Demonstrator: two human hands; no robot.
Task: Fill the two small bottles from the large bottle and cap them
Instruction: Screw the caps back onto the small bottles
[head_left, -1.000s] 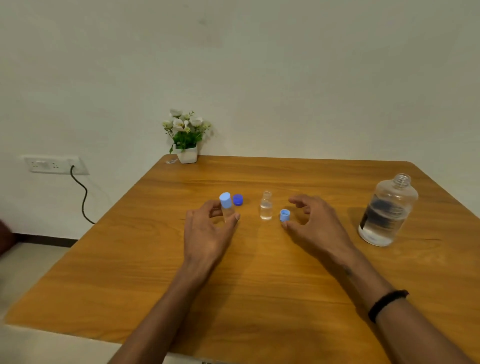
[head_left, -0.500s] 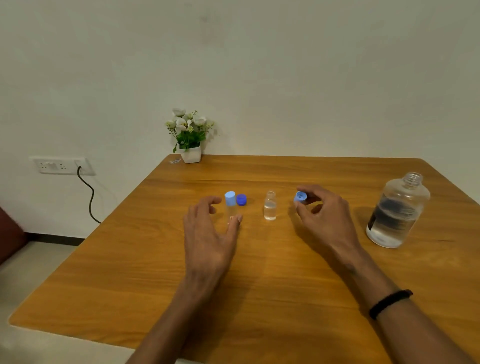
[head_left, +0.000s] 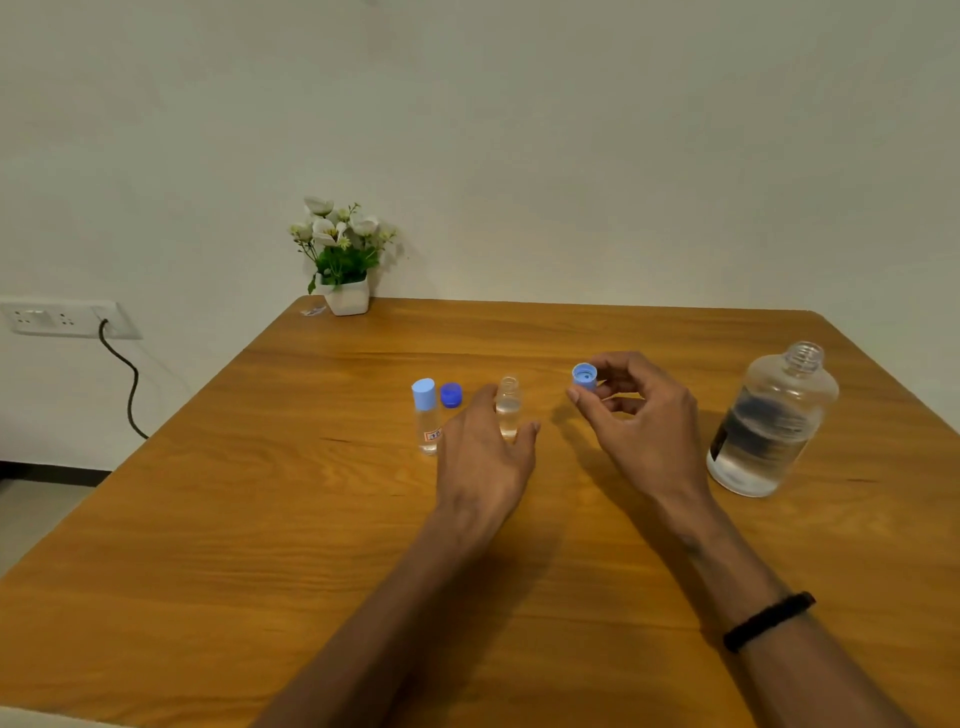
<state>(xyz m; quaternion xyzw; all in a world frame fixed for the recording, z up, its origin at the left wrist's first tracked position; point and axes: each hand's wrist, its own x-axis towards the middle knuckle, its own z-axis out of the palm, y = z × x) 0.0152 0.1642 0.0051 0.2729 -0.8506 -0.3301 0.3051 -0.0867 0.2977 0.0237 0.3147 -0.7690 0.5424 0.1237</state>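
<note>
A small clear bottle with a light blue cap (head_left: 426, 415) stands upright on the table (head_left: 260, 519). To its right a second small bottle (head_left: 508, 402) stands uncapped with clear liquid inside. My left hand (head_left: 485, 457) is open, its thumb and fingers spread on either side of that uncapped bottle. My right hand (head_left: 641, 421) pinches a light blue cap (head_left: 584, 376) above the table, right of the uncapped bottle. The large clear bottle (head_left: 769, 421), uncapped and partly full, stands at the right.
A dark blue cap (head_left: 451, 395) lies on the table beside the capped small bottle. A white pot of flowers (head_left: 343, 260) sits at the far left corner. A wall socket with a black cable (head_left: 122, 374) is at the left.
My right hand picked the light blue cap up off the table and raised it. My left hand let go of the capped small bottle and moved right to the uncapped one.
</note>
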